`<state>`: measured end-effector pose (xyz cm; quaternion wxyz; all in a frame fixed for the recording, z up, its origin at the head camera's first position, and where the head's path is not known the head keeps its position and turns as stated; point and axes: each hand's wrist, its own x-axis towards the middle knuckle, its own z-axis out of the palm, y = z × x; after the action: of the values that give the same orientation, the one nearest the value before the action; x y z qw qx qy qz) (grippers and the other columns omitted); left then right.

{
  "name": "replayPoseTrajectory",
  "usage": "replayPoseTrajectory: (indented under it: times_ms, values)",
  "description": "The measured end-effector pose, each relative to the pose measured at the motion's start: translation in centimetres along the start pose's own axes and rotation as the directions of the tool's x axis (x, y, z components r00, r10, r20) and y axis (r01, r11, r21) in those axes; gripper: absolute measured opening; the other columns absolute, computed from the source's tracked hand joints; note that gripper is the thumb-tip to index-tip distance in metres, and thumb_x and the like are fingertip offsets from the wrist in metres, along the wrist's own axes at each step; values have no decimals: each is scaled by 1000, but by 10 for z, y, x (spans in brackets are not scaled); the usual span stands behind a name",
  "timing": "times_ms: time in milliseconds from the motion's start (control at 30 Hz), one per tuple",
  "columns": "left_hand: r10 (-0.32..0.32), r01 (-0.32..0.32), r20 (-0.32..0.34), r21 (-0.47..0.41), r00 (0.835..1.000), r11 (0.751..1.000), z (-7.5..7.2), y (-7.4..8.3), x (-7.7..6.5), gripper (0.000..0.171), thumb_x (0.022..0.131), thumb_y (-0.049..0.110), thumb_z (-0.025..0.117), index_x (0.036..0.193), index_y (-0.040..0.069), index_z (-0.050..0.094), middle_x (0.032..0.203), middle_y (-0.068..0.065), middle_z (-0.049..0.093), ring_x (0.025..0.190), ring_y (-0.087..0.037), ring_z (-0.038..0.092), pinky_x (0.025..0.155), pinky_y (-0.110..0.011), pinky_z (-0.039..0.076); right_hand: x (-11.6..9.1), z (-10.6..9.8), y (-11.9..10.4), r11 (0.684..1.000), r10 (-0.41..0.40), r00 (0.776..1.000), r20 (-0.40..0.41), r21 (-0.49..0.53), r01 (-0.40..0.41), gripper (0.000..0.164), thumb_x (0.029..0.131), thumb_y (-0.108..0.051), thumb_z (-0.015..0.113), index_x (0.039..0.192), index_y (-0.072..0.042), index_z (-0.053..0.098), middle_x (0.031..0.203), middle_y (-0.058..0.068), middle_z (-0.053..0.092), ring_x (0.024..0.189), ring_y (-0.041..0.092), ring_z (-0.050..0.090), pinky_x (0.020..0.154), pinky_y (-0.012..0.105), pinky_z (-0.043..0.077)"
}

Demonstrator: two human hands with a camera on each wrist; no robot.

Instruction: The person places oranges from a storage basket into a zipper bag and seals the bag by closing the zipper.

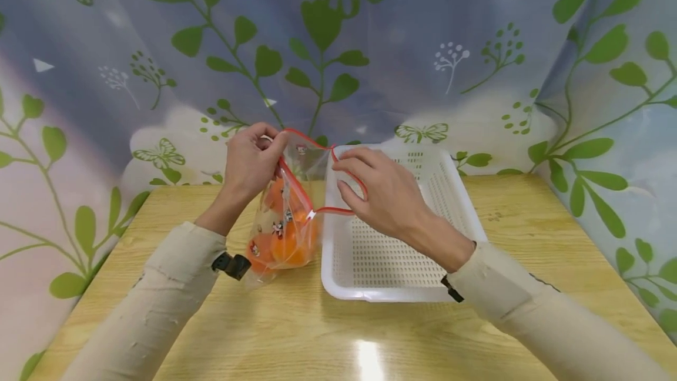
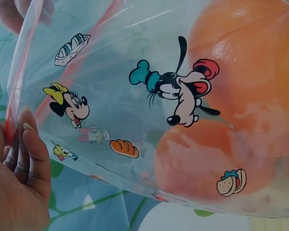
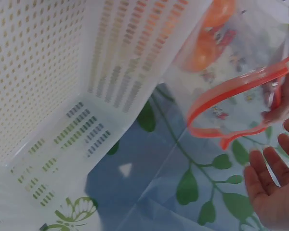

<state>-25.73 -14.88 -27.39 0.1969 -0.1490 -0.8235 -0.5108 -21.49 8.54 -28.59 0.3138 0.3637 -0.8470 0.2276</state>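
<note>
A clear zip bag (image 1: 277, 222) with red zip edges and cartoon prints stands on the table left of the basket. Several oranges (image 1: 291, 244) lie in its lower part, and its mouth gapes toward the right. My left hand (image 1: 252, 154) pinches the bag's left rim between thumb and fingers; the left wrist view shows this hand (image 2: 21, 173) at the rim too. My right hand (image 1: 383, 193) overlaps the rim's right side in the head view. In the right wrist view, that hand (image 3: 274, 178) has loosely bent fingers beside the red zip (image 3: 231, 91), with nothing gripped.
A white perforated plastic basket (image 1: 338, 294) sits right of the bag, partly under my right hand. Both are on a wooden table (image 1: 254, 334). Behind hangs a leaf-patterned cloth (image 1: 402, 75) along the table's back edge.
</note>
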Motion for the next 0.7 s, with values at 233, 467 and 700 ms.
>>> replayPoseTrajectory:
  times_ms: [233,467,700]
  values:
    - [-2,2,-2,1,1000,1000,2,0,-1,33,95,31,58,92,-1,62,55,-12,58,40,-24,54,40,-33,47,-10,-10,-17,999,11,1000,12,38,-11,20,88,-20,64,106,-12,69,109,2,64,98,19,61,73,36,52]
    - [-3,3,-10,-4,1000,1000,0,-1,-1,32,95,31,58,91,0,61,55,-12,58,40,-24,54,41,-36,48,-16,-9,-28,996,28,998,60,88,-34,14,89,-21,64,101,-16,69,99,-7,65,82,8,62,61,26,51]
    - [-9,9,-14,-14,1000,1000,-4,2,2,26,97,24,55,91,-2,59,53,-13,57,40,-24,55,41,-32,48,-24,-2,-37,991,73,981,177,100,-92,10,90,-28,63,95,-21,69,91,-12,64,80,5,61,55,24,47]
